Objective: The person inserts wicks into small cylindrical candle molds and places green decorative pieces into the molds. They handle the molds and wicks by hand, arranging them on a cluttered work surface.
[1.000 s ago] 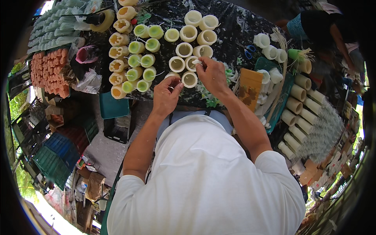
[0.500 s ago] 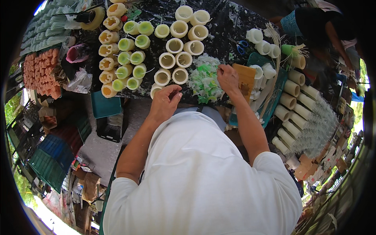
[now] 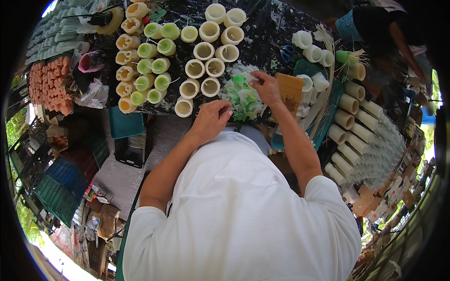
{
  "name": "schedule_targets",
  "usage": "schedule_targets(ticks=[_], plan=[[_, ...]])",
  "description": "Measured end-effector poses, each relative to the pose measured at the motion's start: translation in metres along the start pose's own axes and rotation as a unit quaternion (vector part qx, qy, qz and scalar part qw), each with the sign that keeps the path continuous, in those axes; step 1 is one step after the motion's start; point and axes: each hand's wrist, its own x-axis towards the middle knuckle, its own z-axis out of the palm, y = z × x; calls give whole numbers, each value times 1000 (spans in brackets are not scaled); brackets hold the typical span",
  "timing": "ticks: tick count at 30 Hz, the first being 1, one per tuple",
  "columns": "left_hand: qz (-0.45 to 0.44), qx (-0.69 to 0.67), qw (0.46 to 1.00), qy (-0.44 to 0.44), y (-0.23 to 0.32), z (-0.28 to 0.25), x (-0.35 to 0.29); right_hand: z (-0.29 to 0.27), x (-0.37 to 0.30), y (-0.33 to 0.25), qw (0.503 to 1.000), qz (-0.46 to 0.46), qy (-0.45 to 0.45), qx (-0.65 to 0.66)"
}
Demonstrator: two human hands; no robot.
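Soft touches seemed best for the bits [image 3: 240,98]; we couldn't tell whether our right grip [image 3: 267,89] or left grip [image 3: 212,120] was closed.

1 head-worn fisheye camera looks steeply down, close above a white shirt [image 3: 243,201] at 6 o'clock and facing out over the black-covered table [image 3: 265,30] toward 12 o'clock.

Green and white flakes [image 3: 241,96] lie loosely heaped.
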Motion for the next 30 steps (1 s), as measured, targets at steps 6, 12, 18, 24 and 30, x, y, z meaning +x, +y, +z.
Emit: schedule_targets(ticks=[6, 12, 18, 24, 30], plan=[[-114, -118, 986, -15, -24, 39, 23, -14, -41, 1, 937, 181, -44, 296], [-51, -372, 926, 38, -30, 59, 25, -6, -82, -43, 982, 71, -83, 152], [17, 46, 989, 137, -19, 18, -14, 3, -91, -49, 998, 44, -29, 31], [108, 314, 909, 253, -15, -32, 12, 26, -74, -92, 1000, -2, 3, 3], [180, 322, 908, 200, -35, -40, 36, 53, -58, -114, 988, -136, 10, -67]])
